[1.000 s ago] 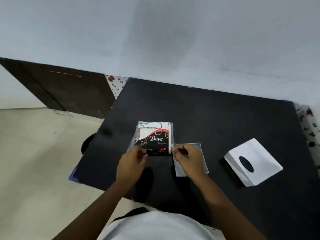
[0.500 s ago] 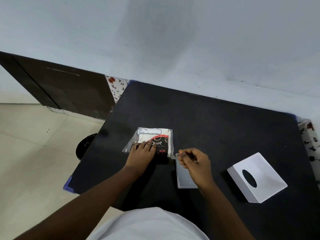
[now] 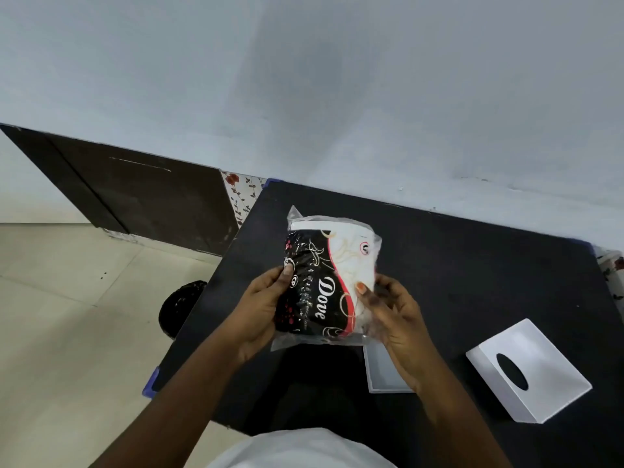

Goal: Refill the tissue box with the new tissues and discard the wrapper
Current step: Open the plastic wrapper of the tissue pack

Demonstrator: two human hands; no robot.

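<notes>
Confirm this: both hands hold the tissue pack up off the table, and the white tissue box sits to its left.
Not quite. The head view shows the box on the table to the right of the pack, not the left. The left hand and right hand do hold the pack up.

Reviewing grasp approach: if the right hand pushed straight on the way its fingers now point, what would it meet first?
The right hand points leftward and already presses the tissue pack, so that comes first. Beyond the pack lies the left hand gripping the opposite side. Depth is hard to judge from this one view.
</notes>
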